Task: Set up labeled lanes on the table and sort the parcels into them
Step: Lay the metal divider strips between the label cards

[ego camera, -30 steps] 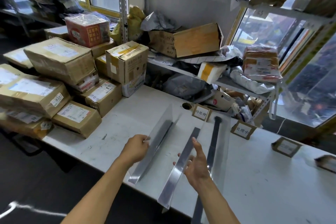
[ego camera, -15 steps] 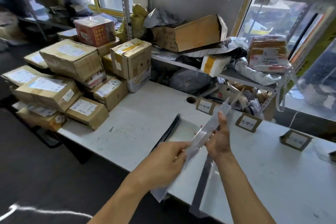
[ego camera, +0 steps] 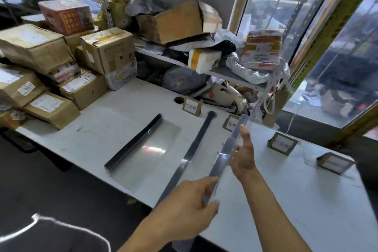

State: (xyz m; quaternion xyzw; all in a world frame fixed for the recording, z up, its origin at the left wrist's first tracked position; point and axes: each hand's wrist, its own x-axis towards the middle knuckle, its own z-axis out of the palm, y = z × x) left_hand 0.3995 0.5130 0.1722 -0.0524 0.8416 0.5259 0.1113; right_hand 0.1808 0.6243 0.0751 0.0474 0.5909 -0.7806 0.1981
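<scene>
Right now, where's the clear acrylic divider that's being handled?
Head view, centre-right: both hands hold the clear acrylic divider above the white table, beside the dark flat strip.

your white scuffed tabletop (ego camera: 306, 200) carries taped brown cardboard parcels (ego camera: 51, 106) at the left, two clear acrylic dividers (ego camera: 143, 149), and small cardboard-framed label signs (ego camera: 192, 106).
</scene>
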